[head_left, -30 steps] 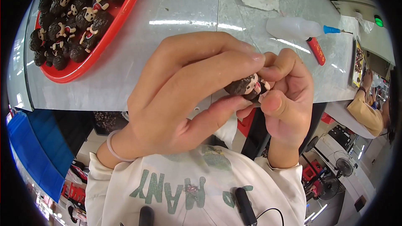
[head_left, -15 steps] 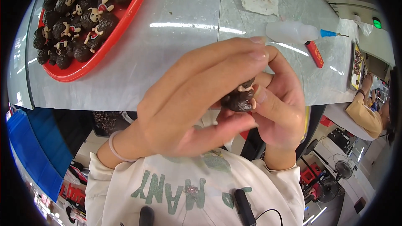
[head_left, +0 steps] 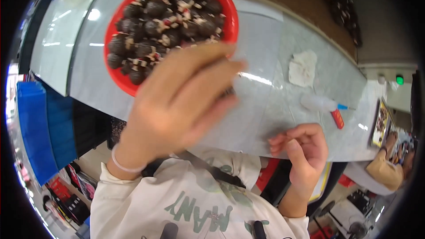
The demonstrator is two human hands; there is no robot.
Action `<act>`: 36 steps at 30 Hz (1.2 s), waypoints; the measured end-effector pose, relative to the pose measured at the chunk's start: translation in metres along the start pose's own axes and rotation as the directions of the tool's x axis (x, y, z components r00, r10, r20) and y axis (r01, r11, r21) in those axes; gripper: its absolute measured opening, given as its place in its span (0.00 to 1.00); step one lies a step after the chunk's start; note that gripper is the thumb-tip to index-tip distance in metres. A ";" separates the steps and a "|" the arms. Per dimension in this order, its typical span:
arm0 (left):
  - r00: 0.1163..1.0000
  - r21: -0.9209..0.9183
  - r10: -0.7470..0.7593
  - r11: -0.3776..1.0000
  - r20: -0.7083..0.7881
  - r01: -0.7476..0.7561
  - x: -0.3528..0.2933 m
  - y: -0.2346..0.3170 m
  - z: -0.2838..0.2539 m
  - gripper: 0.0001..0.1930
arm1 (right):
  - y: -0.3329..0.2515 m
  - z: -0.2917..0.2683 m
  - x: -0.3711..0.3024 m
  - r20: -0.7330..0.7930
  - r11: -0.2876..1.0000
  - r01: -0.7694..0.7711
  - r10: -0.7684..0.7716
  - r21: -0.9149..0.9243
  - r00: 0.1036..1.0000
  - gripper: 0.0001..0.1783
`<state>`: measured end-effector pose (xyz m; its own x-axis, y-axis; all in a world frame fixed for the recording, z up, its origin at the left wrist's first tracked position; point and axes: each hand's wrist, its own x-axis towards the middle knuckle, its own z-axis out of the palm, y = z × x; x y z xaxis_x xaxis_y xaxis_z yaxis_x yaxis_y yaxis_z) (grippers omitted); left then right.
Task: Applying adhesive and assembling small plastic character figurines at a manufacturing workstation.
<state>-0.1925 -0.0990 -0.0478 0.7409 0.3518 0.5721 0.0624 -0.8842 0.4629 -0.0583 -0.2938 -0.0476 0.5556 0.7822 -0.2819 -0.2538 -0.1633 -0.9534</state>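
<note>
My left hand (head_left: 177, 102) brings a small dark piece (head_left: 227, 92) to the red tub (head_left: 233, 22).
I judge this to be the putting-down step, calling for a gentle release among the brown lumps with pale and red bits (head_left: 155, 9) that crowd the tub. My hands are apart: blurred left fingers look pinched on the piece, at the tub's near rim; my right hand (head_left: 305, 150) curls loosely by the desk (head_left: 261, 117), nothing showing in it.
</note>
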 end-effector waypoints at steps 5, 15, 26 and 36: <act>0.997 0.323 0.060 0.943 0.058 -0.075 0.006 -0.039 -0.025 0.15 | 0.001 0.004 0.002 -0.037 0.995 0.035 -0.039 -0.088 0.999 0.08; 0.995 0.287 -0.023 0.958 0.098 -0.006 0.029 -0.031 -0.021 0.20 | -0.017 -0.063 -0.016 -0.109 0.918 0.192 -0.243 -0.348 0.964 0.06; 0.951 0.517 -0.292 0.832 0.097 0.203 0.025 -0.011 -0.033 0.21 | 0.023 -0.413 -0.023 -0.767 0.696 -0.566 -0.620 -0.441 -0.165 0.28; 0.937 0.539 -0.350 0.791 0.010 0.290 0.011 -0.015 -0.028 0.19 | 0.006 -0.428 -0.043 -0.947 0.935 -0.236 -0.204 -0.263 0.246 0.34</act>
<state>-0.2042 -0.0731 -0.0299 0.6788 0.6358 0.3676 0.6246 -0.7630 0.1664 0.2552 -0.5861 -0.0876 0.9388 -0.3437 0.0229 -0.1606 -0.4956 -0.8535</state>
